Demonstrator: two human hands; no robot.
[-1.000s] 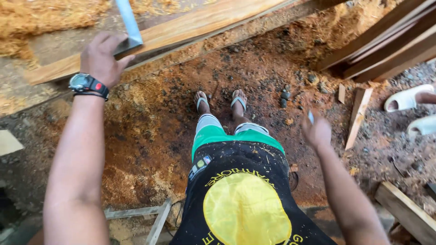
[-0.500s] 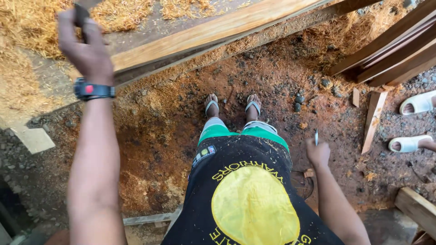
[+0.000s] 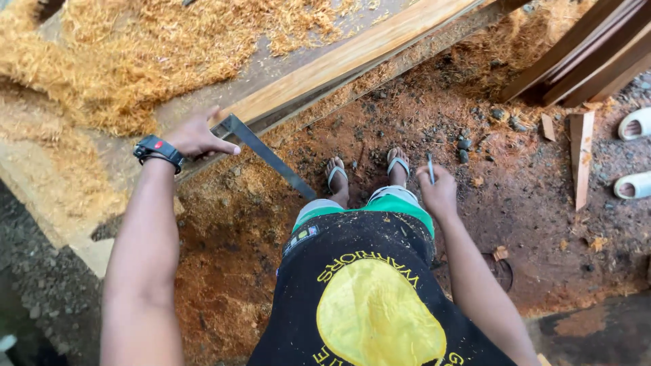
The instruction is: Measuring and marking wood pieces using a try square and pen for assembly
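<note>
Square's (image 3: pixel 268 154) corner under left hand (image 3: pixel 193 139)

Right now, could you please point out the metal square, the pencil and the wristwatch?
metal square (image 3: pixel 271 159), head view, middle of its long blade.
pencil (image 3: pixel 430 167), head view, shaft above the right hand.
wristwatch (image 3: pixel 158 150), head view, its strap.

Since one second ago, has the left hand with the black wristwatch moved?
Yes. The left hand came down from over the long pale wooden plank to its near edge, holding the metal square.
</note>
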